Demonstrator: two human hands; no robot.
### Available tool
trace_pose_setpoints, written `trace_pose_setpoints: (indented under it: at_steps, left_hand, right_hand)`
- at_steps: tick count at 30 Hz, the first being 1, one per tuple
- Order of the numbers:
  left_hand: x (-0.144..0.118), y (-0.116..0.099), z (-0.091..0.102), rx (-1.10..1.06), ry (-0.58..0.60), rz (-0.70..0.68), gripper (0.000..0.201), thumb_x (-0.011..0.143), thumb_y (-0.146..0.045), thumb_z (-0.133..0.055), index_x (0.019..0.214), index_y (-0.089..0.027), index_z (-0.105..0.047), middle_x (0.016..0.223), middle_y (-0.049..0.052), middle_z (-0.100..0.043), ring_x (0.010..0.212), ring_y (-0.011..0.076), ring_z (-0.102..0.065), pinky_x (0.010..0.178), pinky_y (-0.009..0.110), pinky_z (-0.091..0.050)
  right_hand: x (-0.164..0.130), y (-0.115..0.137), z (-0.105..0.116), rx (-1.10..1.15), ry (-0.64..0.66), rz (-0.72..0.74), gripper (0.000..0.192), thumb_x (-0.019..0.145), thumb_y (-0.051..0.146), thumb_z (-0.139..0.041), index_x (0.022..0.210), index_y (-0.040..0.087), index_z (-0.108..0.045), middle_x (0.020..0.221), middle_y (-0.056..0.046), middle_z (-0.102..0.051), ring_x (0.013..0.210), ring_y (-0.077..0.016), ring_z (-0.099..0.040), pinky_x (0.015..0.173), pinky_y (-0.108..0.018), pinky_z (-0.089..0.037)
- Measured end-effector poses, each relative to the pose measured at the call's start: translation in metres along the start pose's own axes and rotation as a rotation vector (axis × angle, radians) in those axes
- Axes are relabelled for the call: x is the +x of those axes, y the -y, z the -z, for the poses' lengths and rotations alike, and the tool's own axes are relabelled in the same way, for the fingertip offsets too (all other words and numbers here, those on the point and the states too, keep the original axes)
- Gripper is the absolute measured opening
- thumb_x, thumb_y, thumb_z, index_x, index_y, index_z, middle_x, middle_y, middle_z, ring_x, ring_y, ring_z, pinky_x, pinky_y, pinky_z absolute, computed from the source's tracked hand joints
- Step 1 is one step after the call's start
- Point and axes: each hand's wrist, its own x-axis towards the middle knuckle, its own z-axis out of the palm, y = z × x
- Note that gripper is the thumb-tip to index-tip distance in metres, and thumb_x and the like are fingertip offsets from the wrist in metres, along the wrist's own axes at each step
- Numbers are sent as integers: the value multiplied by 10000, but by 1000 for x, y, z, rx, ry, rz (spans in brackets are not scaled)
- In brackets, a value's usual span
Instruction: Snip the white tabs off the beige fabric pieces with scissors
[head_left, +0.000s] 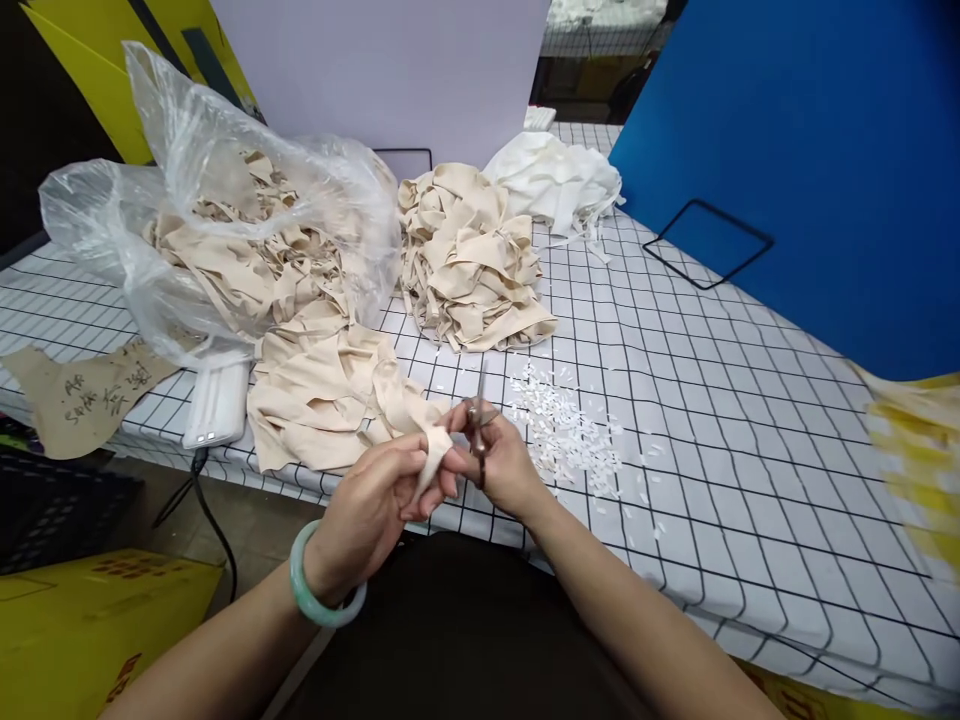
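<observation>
My left hand (375, 500), with a green bangle on its wrist, pinches the end of a beige fabric strip (431, 455). That strip runs back to a loose beige pile (330, 395) at the table's near edge. Small scissors (478, 415) are gripped in my right hand (502, 465), blades pointing up and away, right beside the pinched fabric end. Both hands hover over the front edge of the black-gridded white table (712, 420). A scatter of tiny white clippings (562, 425) lies just right of my right hand.
A clear plastic bag (217, 220) full of beige strips sits at left, a stacked beige pile (469, 265) in the middle, white fabric (555, 180) behind it. A white power strip (217, 405) and a written paper piece (82, 395) lie at left. Blue board (810, 150) stands right.
</observation>
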Motion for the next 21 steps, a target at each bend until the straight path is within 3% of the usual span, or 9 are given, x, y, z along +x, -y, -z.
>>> trace_pose_setpoints:
  at_steps: [3,5,7,9,11,14,17,21]
  left_hand:
    - [-3,-5,10,118,0,-27,329,869,-409,-561,867,-126,-729,709,58,-602,563,113,-410,513,257,-303]
    - [-1,-6,13,294,14,-110,317,924,-412,-552,865,-154,-727,740,49,-585,606,125,-436,552,265,-351]
    - [4,-6,10,506,10,-317,307,960,-388,-533,855,-175,-728,860,69,-580,782,173,-529,709,304,-448]
    - [11,-4,4,649,0,-542,287,974,-339,-522,836,-183,-720,1016,95,-567,1039,229,-538,934,357,-445]
    - [21,1,-3,623,34,-621,280,987,-305,-497,830,-186,-696,1100,103,-556,1142,243,-513,997,370,-436]
    - [33,13,-12,441,89,-547,318,1010,-304,-449,796,-185,-652,1024,93,-560,1072,225,-545,833,319,-507]
    - [39,25,-16,406,21,-536,330,1008,-326,-454,790,-176,-649,995,95,-529,1063,234,-535,743,300,-507]
    - [40,33,-17,538,-19,-611,318,1013,-312,-436,816,-175,-645,1040,99,-506,1092,247,-512,853,356,-489]
  right_hand:
    - [3,5,4,19,-128,15,346,752,375,-754,841,242,-448,861,-1,-599,773,-149,-577,717,-299,-506]
    - [1,9,7,-4,-145,0,383,744,421,-767,845,244,-442,865,-8,-606,775,-156,-575,710,-300,-509]
    - [-3,11,5,-2,-131,-48,424,714,452,-795,841,240,-451,871,-12,-606,753,-153,-568,689,-294,-506]
    - [-9,10,-1,33,-122,-105,451,681,459,-822,826,235,-458,852,-1,-594,717,-141,-556,669,-283,-499]
    - [-15,6,-8,68,-127,-151,449,676,458,-825,838,234,-472,814,17,-572,695,-135,-551,661,-276,-493]
    - [-26,2,-10,46,-113,-193,419,703,459,-794,887,235,-492,762,35,-546,663,-133,-541,625,-269,-476]
    - [-40,7,4,-206,-139,-139,308,774,423,-732,890,228,-524,821,3,-587,759,-169,-575,706,-312,-492]
    - [-59,23,29,-712,-200,-49,296,758,472,-738,838,226,-594,856,-45,-622,843,-234,-570,789,-399,-479]
